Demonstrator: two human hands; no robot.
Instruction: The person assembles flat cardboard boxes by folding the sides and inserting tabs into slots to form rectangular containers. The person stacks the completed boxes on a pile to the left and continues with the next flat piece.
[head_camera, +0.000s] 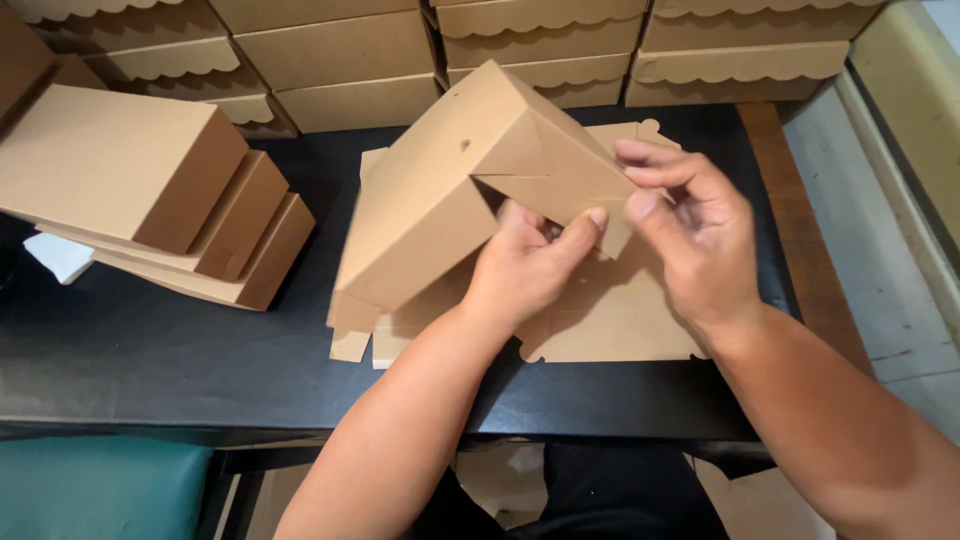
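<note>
I hold a half-folded brown cardboard box (430, 200) tilted above the black table (150, 350). My left hand (525, 265) grips it from below, thumb pressed on a folded side flap. My right hand (690, 235) pinches the same flap end from the right, fingers curled over its edge. Under the box lies a stack of flat, unfolded cardboard blanks (610, 320).
Three finished brown boxes (150, 190) lean in a pile at the left. Rows of stacked boxes with scalloped lids (540, 45) line the back. A teal seat (95, 490) sits at the lower left, and a white scrap (55, 255) lies under the left pile.
</note>
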